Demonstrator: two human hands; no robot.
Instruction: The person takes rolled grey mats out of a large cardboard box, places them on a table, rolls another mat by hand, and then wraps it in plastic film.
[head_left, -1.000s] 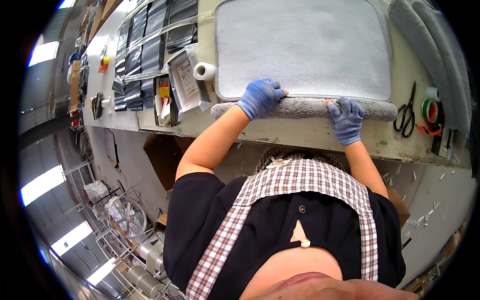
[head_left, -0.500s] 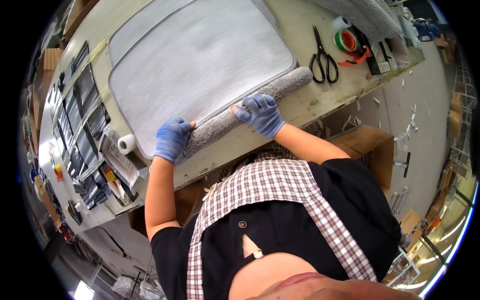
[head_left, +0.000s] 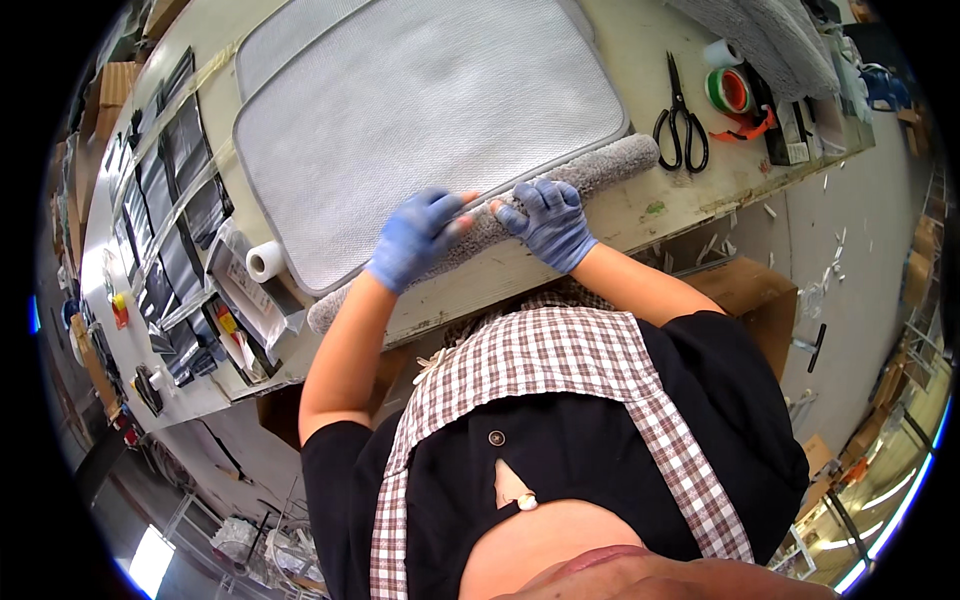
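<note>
A long cream desk (head_left: 640, 215) stands in a workshop, cardboard boxes (head_left: 745, 300) beneath; a grey rectangular mat (head_left: 420, 120) lies at its near edge, partly rolled; the blue-gloved left hand (head_left: 415, 238) and right hand (head_left: 548, 220), fingers curled, press together on the fuzzy grey roll (head_left: 590, 170); black scissors (head_left: 682, 125) lie near the right corner.

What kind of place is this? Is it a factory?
Probably a workshop or small factory. A grey mat lies part-rolled on a long workbench, with scissors and tape rolls nearby.
</note>
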